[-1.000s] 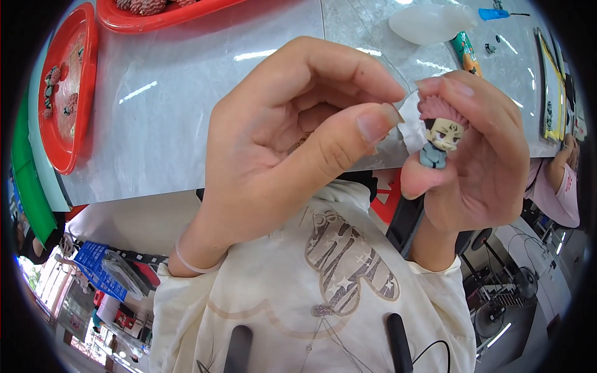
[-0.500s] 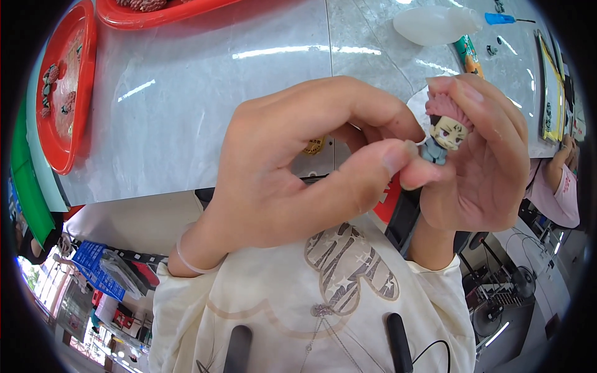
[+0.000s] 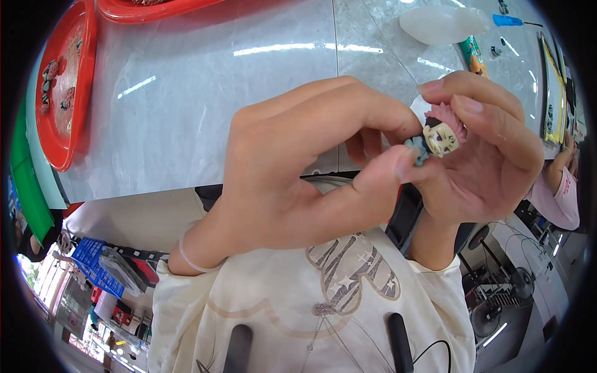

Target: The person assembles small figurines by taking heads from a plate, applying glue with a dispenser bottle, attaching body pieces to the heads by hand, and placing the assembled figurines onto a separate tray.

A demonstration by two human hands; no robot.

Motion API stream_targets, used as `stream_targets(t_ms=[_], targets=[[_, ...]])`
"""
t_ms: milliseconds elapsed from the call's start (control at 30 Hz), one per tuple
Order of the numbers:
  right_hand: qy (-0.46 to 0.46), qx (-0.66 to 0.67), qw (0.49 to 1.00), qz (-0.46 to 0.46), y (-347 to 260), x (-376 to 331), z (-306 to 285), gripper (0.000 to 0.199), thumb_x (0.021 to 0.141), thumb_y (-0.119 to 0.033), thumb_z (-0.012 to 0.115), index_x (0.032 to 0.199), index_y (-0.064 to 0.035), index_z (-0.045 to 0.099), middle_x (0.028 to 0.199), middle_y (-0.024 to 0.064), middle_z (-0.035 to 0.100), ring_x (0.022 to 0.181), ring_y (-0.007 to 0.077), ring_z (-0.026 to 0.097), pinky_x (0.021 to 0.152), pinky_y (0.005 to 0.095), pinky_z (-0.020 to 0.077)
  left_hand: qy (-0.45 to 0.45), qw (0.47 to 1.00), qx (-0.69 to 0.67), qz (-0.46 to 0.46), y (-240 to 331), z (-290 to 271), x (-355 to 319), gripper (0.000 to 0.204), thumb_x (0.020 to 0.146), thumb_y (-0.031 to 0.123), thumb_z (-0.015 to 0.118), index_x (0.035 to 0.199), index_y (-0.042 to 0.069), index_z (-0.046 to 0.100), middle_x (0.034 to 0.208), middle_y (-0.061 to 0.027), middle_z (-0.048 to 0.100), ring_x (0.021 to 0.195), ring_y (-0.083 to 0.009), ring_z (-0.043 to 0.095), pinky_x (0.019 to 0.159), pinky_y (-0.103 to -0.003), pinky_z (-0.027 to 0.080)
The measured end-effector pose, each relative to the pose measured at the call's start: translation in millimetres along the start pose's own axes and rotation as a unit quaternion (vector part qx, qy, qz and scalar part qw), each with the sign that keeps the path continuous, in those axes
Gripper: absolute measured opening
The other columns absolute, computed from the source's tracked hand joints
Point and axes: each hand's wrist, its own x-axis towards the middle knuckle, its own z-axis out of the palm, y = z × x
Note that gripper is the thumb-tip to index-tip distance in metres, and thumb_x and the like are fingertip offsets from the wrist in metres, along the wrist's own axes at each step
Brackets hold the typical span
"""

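A small toy figurine (image 3: 443,138) with spiky pink hair, a pale face with dark markings and a grey-blue body is between my hands, above the front part of the table. My left hand (image 3: 292,165) pinches its body between thumb and fingertips. Curled around the head from the right, my right hand (image 3: 491,140) has fingers at the pink hair and its thumb near the body's lower end. The figurine leans, head toward the upper right. Behind it, a white patch (image 3: 420,107) shows between the hands; I cannot tell what it is.
On the grey table (image 3: 180,124), a red tray (image 3: 87,93) at left holds small pink and dark pieces; another red tray (image 3: 161,13) lies at the far edge. Far right are a translucent bottle (image 3: 441,25), a green-and-orange tube (image 3: 474,57) and a blue needle-tipped piece (image 3: 507,20). Another person's pink sleeve (image 3: 563,199) shows at right.
The figurine has tipped from nearly upright to leaning, its head turned to the right. My right hand's fingers have shifted around the hair, and my left hand has moved slightly right.
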Motion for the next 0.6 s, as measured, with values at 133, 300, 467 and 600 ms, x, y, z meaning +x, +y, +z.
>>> stream_targets(t_ms=[133,300,467,600], targets=[[-0.013,0.020,1.000,-0.012,2.6,-1.5,-0.7,0.050,0.062,-0.016,0.070,0.096,0.0049,0.040,0.081,0.0250,0.051,0.069,0.0211,0.054,0.057,0.0220,0.0449,0.022,0.997,0.058,0.035,-3.2,1.7,0.3,0.020,0.070,0.003,0.048,0.083,-0.012,0.051,0.075,-0.0159,0.055,0.062,-0.0122,0.050,0.050,-0.019,0.040],[-0.004,0.031,0.999,-0.015,3.8,-4.5,2.4,0.050,0.062,-0.015,0.070,0.098,0.0038,0.040,0.081,0.0251,0.051,0.068,0.0204,0.053,0.057,0.0228,0.0444,0.039,0.994,0.074,0.070,-6.6,3.9,0.6,0.019,0.068,0.003,0.050,0.081,-0.011,0.052,0.072,-0.0148,0.055,0.058,-0.0111,0.049,0.047,-0.018,0.038],[0.032,0.054,0.998,-0.008,3.4,-7.3,7.5,0.048,0.061,-0.014,0.070,0.095,0.0041,0.041,0.080,0.0250,0.052,0.066,0.0193,0.052,0.056,0.0227,0.0438,0.033,0.994,0.090,0.050,-4.0,3.6,0.0,0.019,0.067,0.003,0.051,0.079,-0.011,0.052,0.070,-0.0144,0.055,0.055,-0.0104,0.049,0.046,-0.019,0.038],[0.029,0.054,0.998,-0.009,4.8,-9.0,8.6,0.047,0.061,-0.015,0.070,0.093,0.0044,0.042,0.079,0.0248,0.052,0.066,0.0197,0.052,0.055,0.0229,0.0439,0.037,0.989,0.120,0.075,-7.1,3.4,0.7,0.018,0.066,0.003,0.051,0.077,-0.011,0.053,0.066,-0.0137,0.055,0.053,-0.0111,0.049,0.045,-0.019,0.039]])
